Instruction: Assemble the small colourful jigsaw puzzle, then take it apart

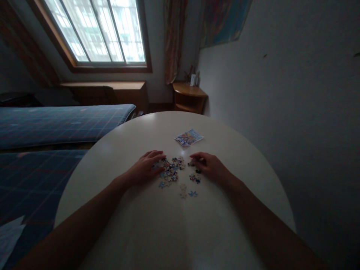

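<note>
A loose pile of small jigsaw pieces (171, 171) in mixed colours lies on the white round table (157, 232). My left hand (146, 165) rests at the pile's left edge, palm down, fingers stretched out and apart over the nearest pieces. To the right of the pile, my right hand (209, 165) is curled, with thumb and fingertips close together at a jigsaw piece (191, 164); its grip is partly hidden. Just below that hand sits a small group of dark and coloured pieces (195, 178). Nearer me lie pale pieces (183, 191) and a blue piece (192, 193).
A colourful printed picture sheet (189, 137) lies beyond the hands. Left of the table are beds with blue plaid covers (64, 123). A wooden corner shelf (189, 90) stands behind, and a bare wall (295, 112) runs along the right.
</note>
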The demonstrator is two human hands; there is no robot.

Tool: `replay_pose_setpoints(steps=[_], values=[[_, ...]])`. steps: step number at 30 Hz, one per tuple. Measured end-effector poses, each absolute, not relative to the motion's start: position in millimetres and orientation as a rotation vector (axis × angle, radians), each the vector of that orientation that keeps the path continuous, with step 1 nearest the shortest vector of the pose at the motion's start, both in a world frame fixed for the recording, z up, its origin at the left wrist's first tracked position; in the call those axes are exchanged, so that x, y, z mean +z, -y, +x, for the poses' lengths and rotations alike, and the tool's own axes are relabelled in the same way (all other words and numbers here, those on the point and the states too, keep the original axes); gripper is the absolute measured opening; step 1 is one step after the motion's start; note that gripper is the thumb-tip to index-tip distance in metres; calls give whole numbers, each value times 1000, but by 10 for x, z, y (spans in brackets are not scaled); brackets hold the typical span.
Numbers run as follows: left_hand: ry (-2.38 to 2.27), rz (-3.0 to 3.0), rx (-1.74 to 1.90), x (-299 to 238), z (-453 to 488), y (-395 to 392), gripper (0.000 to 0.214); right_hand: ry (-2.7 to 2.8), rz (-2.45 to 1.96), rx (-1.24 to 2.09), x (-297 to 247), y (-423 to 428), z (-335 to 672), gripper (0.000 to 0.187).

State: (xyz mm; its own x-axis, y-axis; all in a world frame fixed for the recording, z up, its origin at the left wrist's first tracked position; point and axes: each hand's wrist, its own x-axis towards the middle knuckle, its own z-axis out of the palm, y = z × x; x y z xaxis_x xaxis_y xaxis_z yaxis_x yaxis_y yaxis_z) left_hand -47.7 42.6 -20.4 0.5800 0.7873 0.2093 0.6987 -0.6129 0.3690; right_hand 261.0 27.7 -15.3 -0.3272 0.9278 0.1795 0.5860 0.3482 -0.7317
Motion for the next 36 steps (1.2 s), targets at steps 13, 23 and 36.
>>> replay_pose_setpoints(steps=[13, 23, 36], values=[[-1061, 2669, 555, -207, -165, -304, 45, 1933, -1287, 757, -55, -327, 2729, 31], [-706, 2786, 433, -43, -59, -165, 38, 2387, -1153, 464, -80, -182, 2548, 35], [-780, 2848, 514, -78, -66, -206, 29, 2315, -1342, 305, -71, -119, 2397, 35]])
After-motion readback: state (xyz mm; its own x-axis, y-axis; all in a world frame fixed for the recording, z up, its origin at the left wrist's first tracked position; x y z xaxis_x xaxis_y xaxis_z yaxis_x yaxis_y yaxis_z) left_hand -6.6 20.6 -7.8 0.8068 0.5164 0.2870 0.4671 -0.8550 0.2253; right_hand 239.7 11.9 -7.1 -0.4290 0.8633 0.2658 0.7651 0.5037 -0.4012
